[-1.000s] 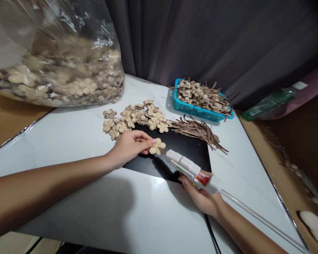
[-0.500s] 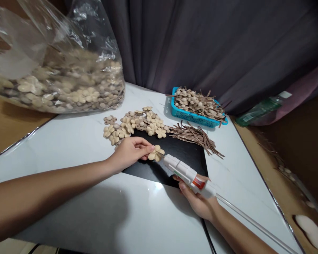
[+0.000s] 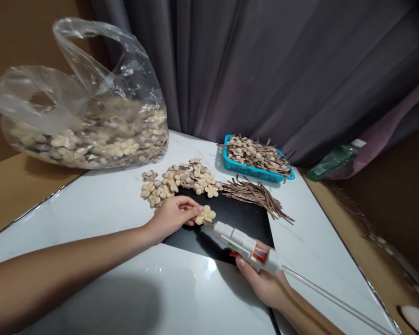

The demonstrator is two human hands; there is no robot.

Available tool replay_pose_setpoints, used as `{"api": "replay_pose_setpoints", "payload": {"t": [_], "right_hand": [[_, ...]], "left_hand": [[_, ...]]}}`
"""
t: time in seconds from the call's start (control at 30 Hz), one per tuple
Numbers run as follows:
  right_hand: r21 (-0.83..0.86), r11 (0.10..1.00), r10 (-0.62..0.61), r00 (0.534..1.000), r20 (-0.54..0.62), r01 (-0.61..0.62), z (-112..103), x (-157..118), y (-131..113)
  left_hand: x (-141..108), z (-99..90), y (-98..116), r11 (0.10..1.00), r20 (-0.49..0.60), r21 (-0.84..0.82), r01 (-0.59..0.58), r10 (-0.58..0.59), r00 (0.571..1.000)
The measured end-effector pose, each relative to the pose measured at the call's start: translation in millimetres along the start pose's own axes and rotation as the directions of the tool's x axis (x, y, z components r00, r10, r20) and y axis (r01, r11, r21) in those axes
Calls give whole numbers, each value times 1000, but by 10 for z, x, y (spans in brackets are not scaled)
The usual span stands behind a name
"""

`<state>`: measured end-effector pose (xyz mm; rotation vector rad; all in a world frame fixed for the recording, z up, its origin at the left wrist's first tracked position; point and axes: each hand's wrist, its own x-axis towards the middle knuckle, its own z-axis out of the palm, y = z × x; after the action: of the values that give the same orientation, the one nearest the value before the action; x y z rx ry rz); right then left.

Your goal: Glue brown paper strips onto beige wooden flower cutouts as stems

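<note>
Between the thumb and fingers of my left hand (image 3: 177,215) is a cream five-petal flower (image 3: 206,214), held above a black mat (image 3: 240,211). My right hand (image 3: 265,281) is wrapped round a white glue gun (image 3: 239,239) with a red trigger. A long clear glue stick (image 3: 321,286) sticks out of its rear. The gun's nozzle points at the flower's lower edge; whether it touches, I cannot tell. Beyond my left hand lies a pile of similar flowers (image 3: 167,184), some cream, some greyish. Right of that pile is a bundle of thin brown strips (image 3: 256,197).
A blue basket (image 3: 258,173) heaped with small flowers on brown stems stands at the back. A big clear plastic bag (image 3: 125,135) of flowers sits at the left rear. Behind the white table (image 3: 101,204) hangs a dark curtain (image 3: 209,70). A green bottle (image 3: 335,160) lies at the right.
The camera view has tilted up, so everything sits lower in the picture. The nozzle has shifted from the flower's right side to its lower edge. Both hands keep their hold.
</note>
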<state>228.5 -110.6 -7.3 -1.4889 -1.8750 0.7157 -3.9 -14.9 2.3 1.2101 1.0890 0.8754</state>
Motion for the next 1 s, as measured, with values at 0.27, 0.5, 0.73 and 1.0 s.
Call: {"api": "replay_pose_setpoints", "payload": {"t": [0.27,0.5,0.73,1.0], "right_hand": [[46,999,-27,991,134,21,-59,18,-46],[7,1000,16,983,181,-17,-96,12,7],[146,908,326,883,338,-392,-338,99,67],[56,853,485,828,282,-519,-561,60,249]], "left_hand": [[-2,-3,8,999,-5,-31,13,-13,1000],[14,-6,-24,999,-10,-51,-9,8,1000],[30,-12,-24,993,-53,-118,-15,9,999],[20,-1,-3,990,-30,-138,-13,9,1000]]}}
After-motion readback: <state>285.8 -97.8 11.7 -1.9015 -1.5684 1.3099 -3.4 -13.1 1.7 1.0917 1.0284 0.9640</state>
